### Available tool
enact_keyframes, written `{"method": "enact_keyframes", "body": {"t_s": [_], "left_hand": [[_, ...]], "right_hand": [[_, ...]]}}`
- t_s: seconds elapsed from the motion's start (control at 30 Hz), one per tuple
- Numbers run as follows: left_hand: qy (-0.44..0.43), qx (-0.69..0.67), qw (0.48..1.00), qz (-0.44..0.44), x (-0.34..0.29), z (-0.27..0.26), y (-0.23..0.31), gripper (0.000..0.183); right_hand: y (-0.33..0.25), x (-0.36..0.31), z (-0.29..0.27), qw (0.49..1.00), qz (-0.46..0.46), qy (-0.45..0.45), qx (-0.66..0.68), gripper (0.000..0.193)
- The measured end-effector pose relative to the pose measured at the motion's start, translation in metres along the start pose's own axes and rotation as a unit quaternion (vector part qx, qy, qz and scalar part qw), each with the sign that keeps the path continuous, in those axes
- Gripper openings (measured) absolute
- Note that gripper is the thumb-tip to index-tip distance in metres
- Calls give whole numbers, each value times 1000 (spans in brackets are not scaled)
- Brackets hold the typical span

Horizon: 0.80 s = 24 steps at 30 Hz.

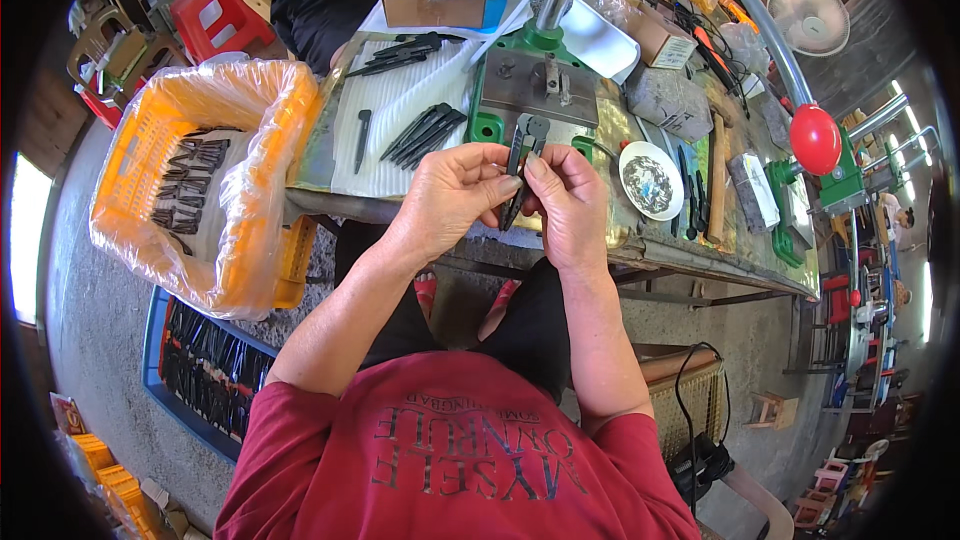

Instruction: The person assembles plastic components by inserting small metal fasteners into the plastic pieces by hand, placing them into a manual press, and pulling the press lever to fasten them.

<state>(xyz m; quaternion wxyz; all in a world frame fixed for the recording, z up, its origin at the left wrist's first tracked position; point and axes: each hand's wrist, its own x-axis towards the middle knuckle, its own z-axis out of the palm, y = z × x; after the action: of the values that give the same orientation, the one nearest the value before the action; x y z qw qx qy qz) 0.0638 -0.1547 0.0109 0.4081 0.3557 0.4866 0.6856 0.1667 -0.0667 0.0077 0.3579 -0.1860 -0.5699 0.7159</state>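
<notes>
Both my hands hold one pair of black pliers (517,172) upright in front of the press base, its dark grey head pointing away from me. My left hand (445,198) pinches it from the left between thumb and fingers. From the right, the thumb and fingers of my right hand (572,202) press on it just below the head. The handle ends show below my fingers. Left of my hands, several similar black tools (425,134) lie in a row on a white foam sheet (345,155), with a single black piece (362,140) apart from them.
A green hand press (488,127) stands beyond my hands; its red lever knob (815,138) hangs at right. A white dish (668,162) with small parts and a hammer (716,180) lie right. Left are a plastic-lined orange basket (283,120) and blue crate (157,335). Another person (325,0) sits opposite.
</notes>
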Motion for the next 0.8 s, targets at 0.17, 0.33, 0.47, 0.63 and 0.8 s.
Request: {"method": "enact_keyframes", "body": {"t_s": [0.17, 0.33, 0.47, 0.63, 0.8], "left_hand": [[1, 22, 1000, 0, 2, -1, 1, 24], [-4, 19, 1000, -2, 4, -1, 0, 23], [-2, 32, 999, -7, 4, -1, 0, 23], [-5, 37, 999, -7, 5, -1, 0, 23], [-5, 35, 999, -3, 7, -1, -4, 22]], "right_hand": [[0, 1, 0, 1000, 0, 3, -7, 10], [0, 2, 1, 1000, 1, 6, -8, 10], [2, 3, 0, 1000, -6, 7, -20, 9], [2, 4, 0, 1000, -9, 8, -26, 9], [3, 4, 0, 1000, -4, 16, -25, 9]]}}
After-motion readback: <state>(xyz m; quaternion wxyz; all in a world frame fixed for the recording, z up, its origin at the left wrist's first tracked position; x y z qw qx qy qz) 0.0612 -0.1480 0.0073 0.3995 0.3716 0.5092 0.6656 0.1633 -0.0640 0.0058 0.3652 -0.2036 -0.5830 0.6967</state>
